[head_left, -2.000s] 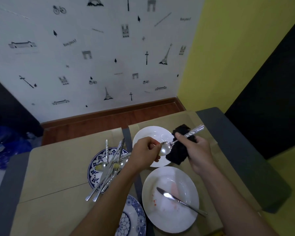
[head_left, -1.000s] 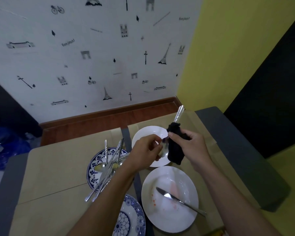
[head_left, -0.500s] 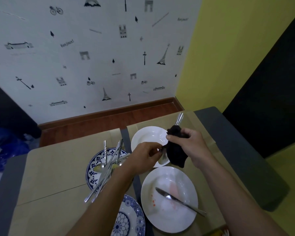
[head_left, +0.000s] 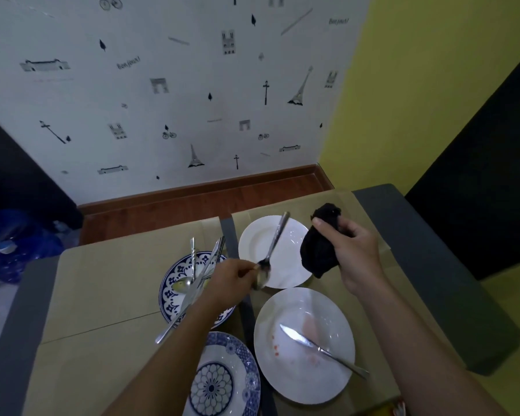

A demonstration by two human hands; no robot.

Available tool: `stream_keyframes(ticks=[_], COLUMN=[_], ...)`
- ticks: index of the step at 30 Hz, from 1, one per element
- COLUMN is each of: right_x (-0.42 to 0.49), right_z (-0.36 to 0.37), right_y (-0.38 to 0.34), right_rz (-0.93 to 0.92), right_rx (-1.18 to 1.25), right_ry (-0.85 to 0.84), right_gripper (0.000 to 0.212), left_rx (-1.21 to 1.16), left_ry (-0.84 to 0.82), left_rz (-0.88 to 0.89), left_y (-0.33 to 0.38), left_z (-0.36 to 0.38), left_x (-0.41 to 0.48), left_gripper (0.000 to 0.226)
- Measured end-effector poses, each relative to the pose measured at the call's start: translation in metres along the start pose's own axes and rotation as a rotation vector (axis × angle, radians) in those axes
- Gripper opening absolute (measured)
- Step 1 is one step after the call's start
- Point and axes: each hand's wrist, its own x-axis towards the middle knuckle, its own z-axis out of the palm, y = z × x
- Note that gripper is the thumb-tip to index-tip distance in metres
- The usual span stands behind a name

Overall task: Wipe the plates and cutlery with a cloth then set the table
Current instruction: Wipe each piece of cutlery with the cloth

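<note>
The left hand (head_left: 233, 279) pinches a shiny metal spoon (head_left: 274, 241) over the small white plate (head_left: 291, 265). The right hand (head_left: 354, 253) grips a black cloth (head_left: 318, 253). The big white plate (head_left: 282, 373) has red smears, so lots of wiping is left.

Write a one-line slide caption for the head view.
Left hand holds a spoon near its bowl over a white plate while the right hand grips a black cloth.

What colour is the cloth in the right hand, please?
The cloth is black; head view shows it best.
</note>
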Motion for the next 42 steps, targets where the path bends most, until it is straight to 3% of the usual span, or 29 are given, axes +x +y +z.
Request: stream_keyframes(ticks=[7, 15, 26, 33, 42], right_x=[-0.003, -0.01, -0.013, -0.015, -0.021], right_z=[0.005, 0.004, -0.001, -0.005, -0.023], right_y=[0.023, 0.041, 0.052, 0.055, 0.049], right_rz=[0.197, -0.069, -0.13, -0.162, 0.057], right_rx=[0.024, -0.343, -0.453, -0.514, -0.369], right_ry=[-0.145, -0.29, -0.284, -0.284, -0.332], right_gripper=[0.014, 0.017, 0.023, 0.028, 0.045], left_rx=[0.088, 0.114, 0.177, 0.174, 0.124], left_ry=[0.252, 0.308, 0.329, 0.348, 0.311], left_rz=[-0.241, -0.353, -0.345, -0.322, -0.211], left_y=[-0.053, -0.084, -0.098, -0.108, -0.049], left_z=[-0.002, 0.004, 0.007, 0.013, 0.041], left_x=[-0.004, 0.0, 0.005, 0.008, -0.006], left_gripper=[0.021, 0.02, 0.007, 0.017, 0.013])
